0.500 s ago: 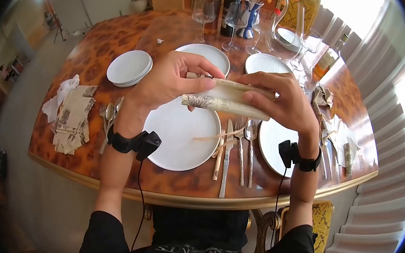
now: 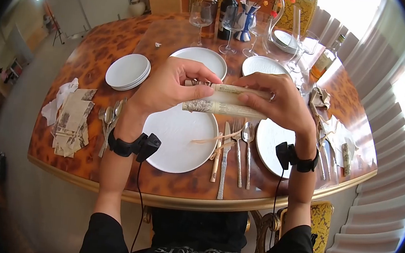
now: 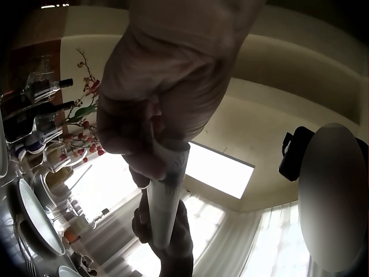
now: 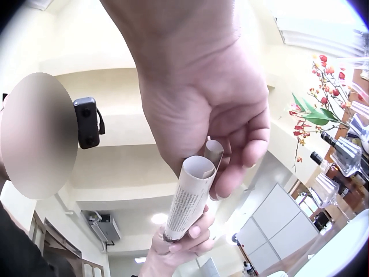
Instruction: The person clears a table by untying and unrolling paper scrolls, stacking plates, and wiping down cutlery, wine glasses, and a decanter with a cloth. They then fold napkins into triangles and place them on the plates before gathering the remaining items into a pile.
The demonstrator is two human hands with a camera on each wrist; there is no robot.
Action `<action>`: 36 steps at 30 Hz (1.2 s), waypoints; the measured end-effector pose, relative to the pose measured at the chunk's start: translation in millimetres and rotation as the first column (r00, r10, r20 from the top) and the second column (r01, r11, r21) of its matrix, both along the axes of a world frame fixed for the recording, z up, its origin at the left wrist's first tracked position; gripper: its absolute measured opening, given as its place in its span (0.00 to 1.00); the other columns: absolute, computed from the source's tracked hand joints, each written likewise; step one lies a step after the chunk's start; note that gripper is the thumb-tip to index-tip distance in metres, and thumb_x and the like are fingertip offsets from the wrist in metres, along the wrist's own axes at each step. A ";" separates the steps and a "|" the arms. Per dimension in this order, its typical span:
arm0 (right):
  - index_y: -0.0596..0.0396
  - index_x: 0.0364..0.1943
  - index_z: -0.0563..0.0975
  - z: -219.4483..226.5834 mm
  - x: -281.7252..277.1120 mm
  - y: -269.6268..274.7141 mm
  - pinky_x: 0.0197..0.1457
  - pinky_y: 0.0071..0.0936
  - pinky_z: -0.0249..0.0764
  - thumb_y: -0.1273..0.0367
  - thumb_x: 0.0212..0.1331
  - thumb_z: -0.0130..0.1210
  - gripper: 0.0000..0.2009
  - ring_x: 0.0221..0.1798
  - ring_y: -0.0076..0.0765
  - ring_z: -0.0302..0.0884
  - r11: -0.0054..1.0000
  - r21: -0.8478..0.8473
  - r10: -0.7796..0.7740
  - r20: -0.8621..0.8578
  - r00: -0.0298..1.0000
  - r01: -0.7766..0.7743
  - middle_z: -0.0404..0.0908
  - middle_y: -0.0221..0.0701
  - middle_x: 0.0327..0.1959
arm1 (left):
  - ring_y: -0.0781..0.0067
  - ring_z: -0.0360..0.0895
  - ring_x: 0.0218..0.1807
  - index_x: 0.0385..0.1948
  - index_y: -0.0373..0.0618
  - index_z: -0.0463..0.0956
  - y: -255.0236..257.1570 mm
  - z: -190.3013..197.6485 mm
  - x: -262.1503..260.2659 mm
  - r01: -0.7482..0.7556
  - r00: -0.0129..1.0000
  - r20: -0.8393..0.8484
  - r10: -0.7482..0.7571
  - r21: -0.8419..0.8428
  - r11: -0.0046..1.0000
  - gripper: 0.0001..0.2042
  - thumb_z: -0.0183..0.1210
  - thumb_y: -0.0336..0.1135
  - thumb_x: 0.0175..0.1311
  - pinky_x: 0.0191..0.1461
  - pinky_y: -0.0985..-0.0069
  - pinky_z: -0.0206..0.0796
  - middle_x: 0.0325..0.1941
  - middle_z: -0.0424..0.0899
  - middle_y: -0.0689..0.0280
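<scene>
A printed sheet of paper (image 2: 223,108) is held up over the near white plate (image 2: 179,141), curled into rolls along its upper and lower edges. My left hand (image 2: 170,84) pinches its left end between thumb and fingers. At the other end, my right hand (image 2: 285,103) grips it with the thumb on the near side. In the right wrist view the open ends of two paper tubes (image 4: 190,196) show, a wide one beside a narrower one. The left wrist view shows the paper roll (image 3: 165,202) running from one hand to the other.
Right of the plate lie a knife (image 2: 223,170), a fork (image 2: 239,162), a spoon (image 2: 249,160) and pale raffia strands (image 2: 215,141). Printed papers (image 2: 72,121) and stacked small plates (image 2: 126,72) are on the left. Wine glasses (image 2: 200,18), bottles and a vase (image 2: 246,21) stand at the back.
The two rolled edges of the paper now sit closer together in the head view. Both hands keep their hold, and the head view has shifted slightly.
</scene>
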State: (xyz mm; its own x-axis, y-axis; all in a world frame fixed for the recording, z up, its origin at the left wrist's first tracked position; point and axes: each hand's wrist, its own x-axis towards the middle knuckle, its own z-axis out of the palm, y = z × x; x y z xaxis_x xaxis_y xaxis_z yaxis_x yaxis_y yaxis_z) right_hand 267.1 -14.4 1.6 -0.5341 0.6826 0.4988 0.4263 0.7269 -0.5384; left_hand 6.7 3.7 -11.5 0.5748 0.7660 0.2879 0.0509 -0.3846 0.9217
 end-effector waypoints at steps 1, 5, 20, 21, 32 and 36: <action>0.60 0.41 0.83 1.3 0.9 -0.3 0.33 0.30 0.74 0.64 0.59 0.62 0.13 0.27 0.37 0.81 0.999 -0.040 -0.001 0.034 0.999 0.003 0.84 0.41 0.28 | 0.88 0.74 0.34 0.43 0.35 0.81 0.3 -1.0 -0.1 -0.003 1.000 -0.013 0.004 0.030 1.000 0.10 0.64 0.29 0.63 0.37 0.87 0.68 0.32 0.82 0.72; 0.61 0.42 0.82 3.8 1.6 0.8 0.33 0.31 0.75 0.64 0.61 0.61 0.14 0.27 0.38 0.81 0.996 -0.083 -0.009 0.126 0.992 0.020 0.84 0.42 0.27 | 0.87 0.75 0.34 0.44 0.35 0.81 0.1 1.0 -0.7 0.015 0.999 -0.043 -0.013 0.062 0.998 0.10 0.63 0.29 0.63 0.37 0.87 0.68 0.34 0.83 0.70; 0.60 0.42 0.83 2.3 4.8 5.6 0.39 0.29 0.77 0.64 0.63 0.60 0.13 0.33 0.32 0.83 0.998 -0.065 0.016 0.030 0.999 -0.014 0.85 0.39 0.32 | 0.84 0.80 0.37 0.46 0.34 0.81 0.1 2.5 -1.6 0.023 1.000 0.015 -0.022 -0.088 0.996 0.13 0.65 0.29 0.62 0.41 0.85 0.73 0.38 0.85 0.65; 0.60 0.42 0.83 2.4 4.7 5.9 0.39 0.29 0.77 0.64 0.63 0.60 0.13 0.33 0.32 0.83 0.998 -0.066 0.018 0.031 0.999 -0.016 0.85 0.39 0.32 | 0.84 0.80 0.37 0.46 0.34 0.81 1.1 1.9 -2.2 0.021 1.000 0.016 -0.020 -0.088 0.996 0.13 0.65 0.29 0.62 0.41 0.85 0.73 0.38 0.85 0.65; 0.61 0.44 0.82 -3.2 4.5 10.8 0.37 0.28 0.76 0.64 0.64 0.59 0.13 0.32 0.30 0.82 0.994 -0.109 0.017 0.004 1.000 -0.016 0.84 0.39 0.31 | 0.86 0.77 0.33 0.45 0.33 0.81 1.6 -2.8 0.7 -0.021 0.999 0.029 0.020 0.016 1.000 0.12 0.63 0.29 0.63 0.37 0.86 0.70 0.34 0.84 0.67; 0.61 0.44 0.82 -3.7 5.5 10.1 0.36 0.28 0.76 0.64 0.64 0.59 0.14 0.31 0.31 0.82 0.997 -0.074 0.022 -0.003 1.000 -0.022 0.84 0.39 0.30 | 0.85 0.78 0.34 0.46 0.34 0.81 2.8 1.3 -2.1 0.022 0.999 -0.021 -0.026 -0.148 0.989 0.12 0.64 0.29 0.63 0.37 0.86 0.70 0.34 0.85 0.67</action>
